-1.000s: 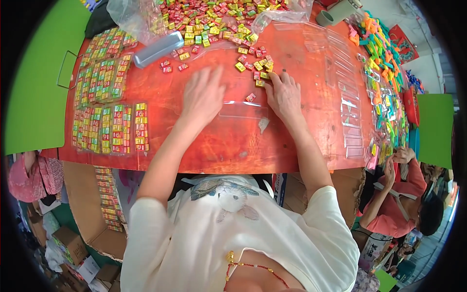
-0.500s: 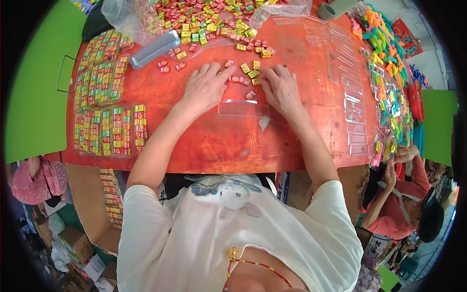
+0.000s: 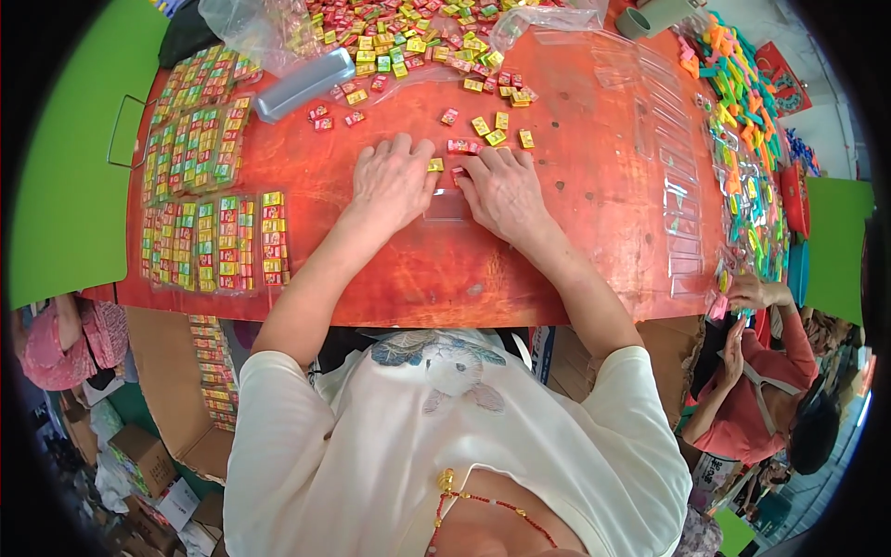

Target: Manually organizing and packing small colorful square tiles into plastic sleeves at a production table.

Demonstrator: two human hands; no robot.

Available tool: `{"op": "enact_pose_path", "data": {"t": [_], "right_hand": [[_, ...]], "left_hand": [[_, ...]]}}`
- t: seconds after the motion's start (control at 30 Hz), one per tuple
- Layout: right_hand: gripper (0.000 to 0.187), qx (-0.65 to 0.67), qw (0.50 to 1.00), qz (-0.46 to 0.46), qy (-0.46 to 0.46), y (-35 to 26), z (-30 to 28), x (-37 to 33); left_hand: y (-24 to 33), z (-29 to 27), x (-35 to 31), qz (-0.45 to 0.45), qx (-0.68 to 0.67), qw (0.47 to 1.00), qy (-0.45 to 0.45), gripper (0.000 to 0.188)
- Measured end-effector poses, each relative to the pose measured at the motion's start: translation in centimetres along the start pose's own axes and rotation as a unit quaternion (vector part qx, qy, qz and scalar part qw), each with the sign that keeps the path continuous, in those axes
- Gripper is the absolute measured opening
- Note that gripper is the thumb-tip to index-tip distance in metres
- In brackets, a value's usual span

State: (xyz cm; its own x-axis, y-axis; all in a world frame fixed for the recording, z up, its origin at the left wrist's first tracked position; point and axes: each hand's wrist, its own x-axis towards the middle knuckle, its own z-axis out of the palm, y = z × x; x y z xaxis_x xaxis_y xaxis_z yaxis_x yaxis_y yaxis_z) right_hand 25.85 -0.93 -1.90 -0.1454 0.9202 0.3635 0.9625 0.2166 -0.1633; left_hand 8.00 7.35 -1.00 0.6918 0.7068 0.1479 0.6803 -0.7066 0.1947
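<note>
Small yellow and red boxes lie around my hands on the red table [image 3: 390, 278]. My left hand [image 3: 394, 186] is curled, with its thumb and forefinger closed at a small yellow box [image 3: 434, 164]. Opposite it, my right hand [image 3: 506, 190] pinches a small red box [image 3: 458, 173], partly hidden by the fingers. Just beyond its fingertips lies a row of red boxes [image 3: 461, 146]. A clear plastic tray [image 3: 447, 206] sits flat between my wrists, its ends covered by my hands. Loose yellow boxes [image 3: 495, 137] are scattered past the right hand.
A heap of small boxes [image 3: 399, 42] covers the far side, beside a grey-blue trough [image 3: 304, 85] and plastic bags. Filled packs [image 3: 195, 237] line the left. Empty clear trays [image 3: 682, 204] lie at right, near colourful toy pieces [image 3: 738, 84] and another person's hands [image 3: 756, 292].
My right hand has moved left, toward the left hand, and closed on a red box. The left hand has shifted slightly nearer, and both now cover the tray's ends.
</note>
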Motion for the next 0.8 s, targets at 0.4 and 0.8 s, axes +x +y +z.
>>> {"op": "enact_pose_path", "data": {"t": [0.4, 0.8], "right_hand": [[0.027, -0.048, 0.998, 0.032, 0.001, 2.1, 0.3, 2.3], [0.019, -0.075, 0.995, 0.065, 0.026, 1.9, -0.1, 2.7]], "left_hand": [[1.6, -1.2, -1.5, -0.018, -0.018, 0.997, -0.067, 0.034], [1.9, 0.8, 0.0, -0.017, -0.012, 1.0, 0.014, 0.024]]}}
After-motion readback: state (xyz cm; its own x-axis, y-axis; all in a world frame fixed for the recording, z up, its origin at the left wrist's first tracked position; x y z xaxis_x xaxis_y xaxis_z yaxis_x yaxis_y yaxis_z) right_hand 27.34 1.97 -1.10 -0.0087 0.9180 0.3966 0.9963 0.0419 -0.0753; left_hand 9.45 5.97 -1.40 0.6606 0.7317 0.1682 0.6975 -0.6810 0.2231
